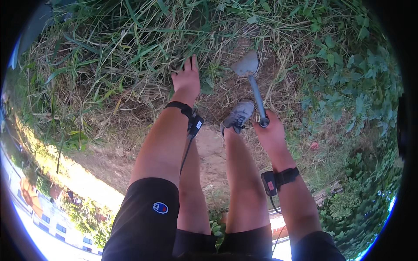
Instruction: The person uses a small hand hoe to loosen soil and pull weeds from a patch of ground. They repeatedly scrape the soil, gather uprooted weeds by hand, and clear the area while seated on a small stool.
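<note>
A short-handled hoe is gripped in my right hand (272,132), its hollow blue-grey tubular handle (256,94) reaching away from me. The flat metal hoe blade (246,64) rests at or just above the straw-strewn soil; exact contact is unclear. To the left, my left hand (187,79) reaches into the edge of the tall green grass (143,49), two fingers stretched forward and the thumb out to the side. Nothing shows in its grasp, though blades of grass cover the fingertips. Dry cut stems (147,93) lie beside and below it.
My grey lace-up shoe (240,112) stands between the hands, close to the hoe handle. Broad-leaved plants (346,88) grow thickly on the right. Bare earth (210,155) lies between my legs. Wrist-strapped devices (195,125) trail cables along both arms. A small reddish object (314,145) lies at right.
</note>
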Tool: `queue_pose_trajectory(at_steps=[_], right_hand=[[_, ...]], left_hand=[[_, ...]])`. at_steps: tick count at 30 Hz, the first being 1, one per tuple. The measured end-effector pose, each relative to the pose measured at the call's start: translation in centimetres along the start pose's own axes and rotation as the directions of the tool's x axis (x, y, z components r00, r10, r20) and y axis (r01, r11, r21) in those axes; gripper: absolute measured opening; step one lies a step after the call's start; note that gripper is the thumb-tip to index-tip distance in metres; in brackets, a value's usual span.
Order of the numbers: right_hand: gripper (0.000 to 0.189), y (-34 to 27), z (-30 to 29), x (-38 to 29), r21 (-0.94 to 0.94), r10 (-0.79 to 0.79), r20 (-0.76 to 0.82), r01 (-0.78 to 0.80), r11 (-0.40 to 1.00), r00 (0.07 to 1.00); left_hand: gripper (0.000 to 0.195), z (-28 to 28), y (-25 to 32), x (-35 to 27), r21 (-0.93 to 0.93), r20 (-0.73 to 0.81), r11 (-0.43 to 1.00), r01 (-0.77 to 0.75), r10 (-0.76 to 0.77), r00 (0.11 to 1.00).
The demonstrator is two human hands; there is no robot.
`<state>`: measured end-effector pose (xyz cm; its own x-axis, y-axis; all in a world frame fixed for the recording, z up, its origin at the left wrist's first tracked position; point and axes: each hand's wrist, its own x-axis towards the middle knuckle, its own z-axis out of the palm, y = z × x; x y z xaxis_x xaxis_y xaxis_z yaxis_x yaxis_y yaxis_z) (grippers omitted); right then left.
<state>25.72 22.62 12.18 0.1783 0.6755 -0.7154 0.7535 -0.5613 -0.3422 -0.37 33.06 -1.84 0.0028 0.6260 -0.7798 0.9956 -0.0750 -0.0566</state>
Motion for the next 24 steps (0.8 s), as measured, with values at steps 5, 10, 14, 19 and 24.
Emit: queue_pose_trajectory(at_steps=[5, 10, 14, 19, 24], right_hand=[[0.047, -1.3, 1.4, -0.2, 0.139, 0.088, -0.010, -0.086, 0.987, 0.996], [0.044, -4.4, 0.7, -0.5, 0.352, 0.214, 0.046, -0.216, 0.911, 0.976], [0.040, -7.1, -0.4, -1.7, 0.406, 0.277, 0.109, -0.297, 0.864, 0.955], [0.041, -12.1, -3.5, -1.1, 0.310, 0.066, -0.008, -0.061, 0.949, 0.998], [0.032, -16.0, -9.0, 2.4, 0.167, -0.057, -0.141, 0.081, 0.983, 0.988]], left_hand=[[0.065, -0.3, -4.4, -2.0, -0.063, 0.171, 0.998, 0.008, 0.003, 0.985], [0.047, -6.5, -10.6, -7.2, -0.102, 0.088, 0.995, -0.018, 0.027, 0.996], [0.048, -12.3, -19.5, -11.0, -0.229, -0.146, 0.973, 0.013, -0.047, 0.988], [0.055, -11.3, -35.5, -12.8, -0.465, -0.393, 0.884, 0.057, -0.263, 0.881], [0.054, -14.0, -46.1, -18.8, -0.990, -0.048, 0.134, 0.042, -0.605, 0.795]])
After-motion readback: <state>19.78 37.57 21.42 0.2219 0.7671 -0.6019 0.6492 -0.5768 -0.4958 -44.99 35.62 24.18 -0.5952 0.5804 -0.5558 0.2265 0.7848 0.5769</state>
